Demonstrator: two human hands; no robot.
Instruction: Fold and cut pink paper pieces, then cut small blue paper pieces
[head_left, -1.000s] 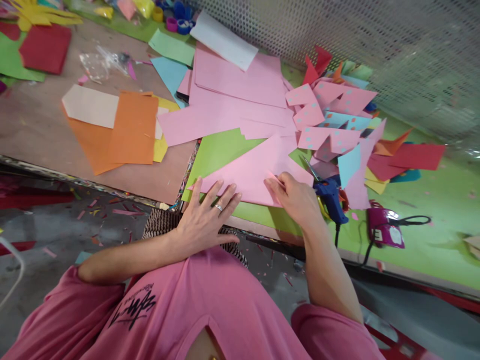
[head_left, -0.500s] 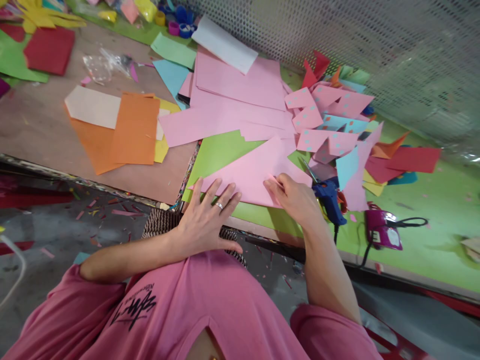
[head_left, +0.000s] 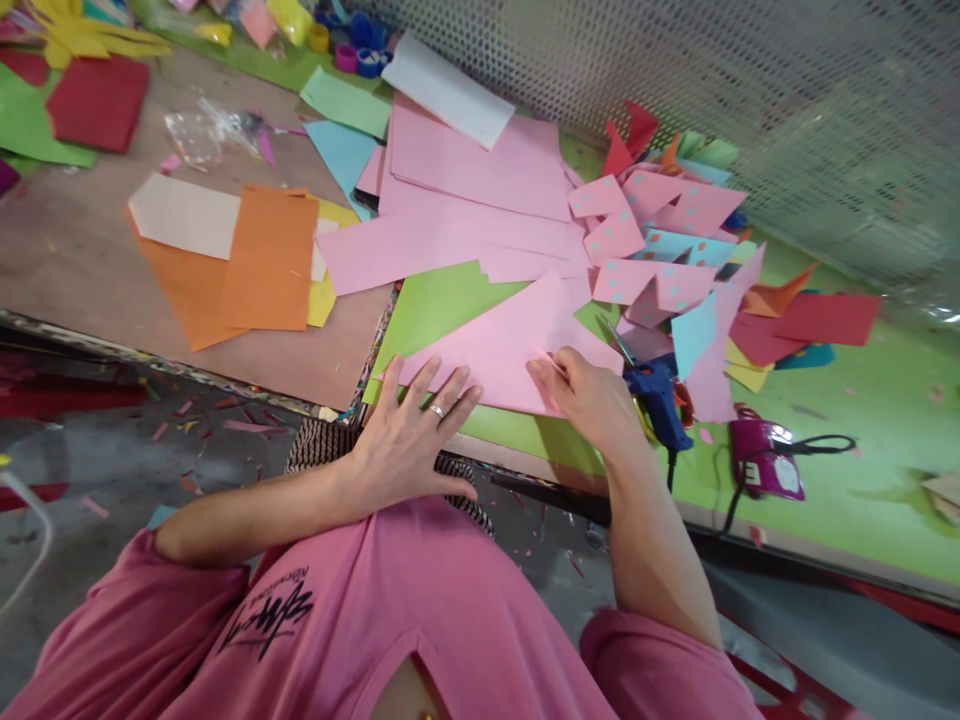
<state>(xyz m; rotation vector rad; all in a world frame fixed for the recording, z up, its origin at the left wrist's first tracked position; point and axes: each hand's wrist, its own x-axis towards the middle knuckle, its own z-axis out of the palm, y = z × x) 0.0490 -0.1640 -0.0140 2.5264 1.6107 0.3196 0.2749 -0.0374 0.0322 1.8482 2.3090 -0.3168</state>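
A folded sheet of pink paper (head_left: 487, 340) lies on the green tabletop close to its front edge. My left hand (head_left: 412, 430) is spread out, its fingertips resting on the lower left part of this sheet, with a ring on one finger. Towards the sheet's right side, my right hand (head_left: 589, 395) is closed in a pinch and pressed down on the paper. A small pink piece (head_left: 546, 356) pokes out from its fingers; what exactly it is I cannot make out. Just right of this hand lies a blue glue gun (head_left: 658, 400).
Behind the sheet is a stack of pink paper (head_left: 480, 160). Dotted pink cut-outs (head_left: 637, 230) are heaped at the back right. A purple device (head_left: 765, 460) with a black cable sits on the right. Orange paper (head_left: 270, 260) lies on the brown board, left. A perforated panel (head_left: 675, 70) rises behind.
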